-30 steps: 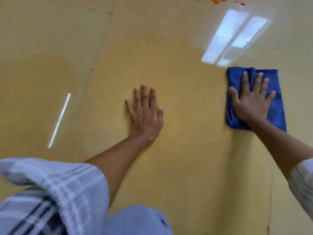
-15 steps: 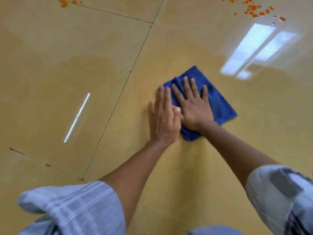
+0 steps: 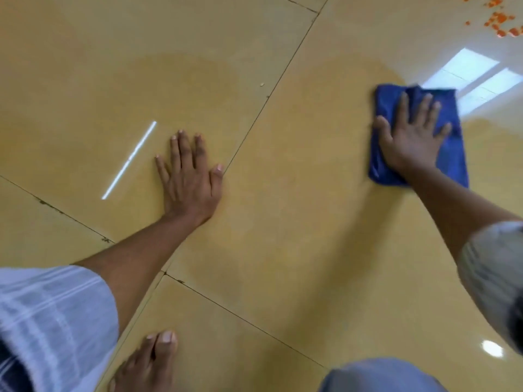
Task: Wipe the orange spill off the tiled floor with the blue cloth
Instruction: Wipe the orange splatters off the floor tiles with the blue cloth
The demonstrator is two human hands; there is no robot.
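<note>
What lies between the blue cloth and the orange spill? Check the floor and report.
Nothing visible. The right hand presses the blue cloth flat on the tiled floor; the orange spill lies beyond it at the top right. Only bare glossy tile with a window reflection separates them. The left hand rests far off.

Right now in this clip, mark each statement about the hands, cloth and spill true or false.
1. The right hand presses flat on the blue cloth. True.
2. The left hand holds a second cloth. False: it lies bare and flat on the tiled floor.
3. The orange spill lies under the cloth. False: orange specks sit apart, at the top right.
4. A bare foot shows at the bottom edge. True.
</note>
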